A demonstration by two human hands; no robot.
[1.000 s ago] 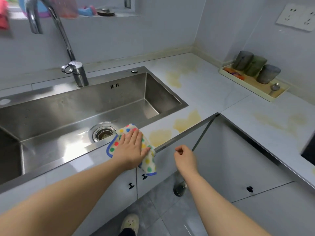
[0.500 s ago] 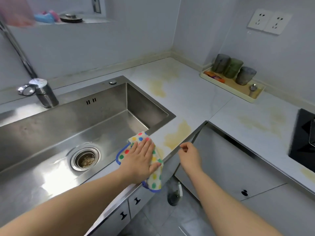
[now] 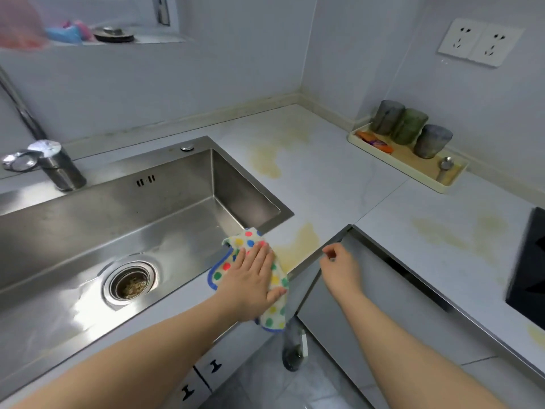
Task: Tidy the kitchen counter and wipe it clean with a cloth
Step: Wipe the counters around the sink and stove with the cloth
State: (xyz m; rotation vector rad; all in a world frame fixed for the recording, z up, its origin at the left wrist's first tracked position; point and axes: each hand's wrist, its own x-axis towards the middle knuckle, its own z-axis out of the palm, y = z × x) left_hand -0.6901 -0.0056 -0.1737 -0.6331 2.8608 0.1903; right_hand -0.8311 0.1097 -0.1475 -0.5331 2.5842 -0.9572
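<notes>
Flat, spread fingers point(image 3: 259, 252) of the left hand point(image 3: 250, 286) press the dotted cloth point(image 3: 275, 290) onto the counter's point(image 3: 324, 178) front edge, by the sink's point(image 3: 147, 208) near right corner. The right hand point(image 3: 339, 268), grasping nothing, rests loosely curled fingertips at the counter's inner corner. I'd keep the palm weighted and sweep firmly onto the adjacent yellow stain point(image 3: 303, 240), gathering the overhanging cloth.

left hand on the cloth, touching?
Touching. Head view: the left hand lies flat on the dotted cloth, palm pressing it down.
</notes>
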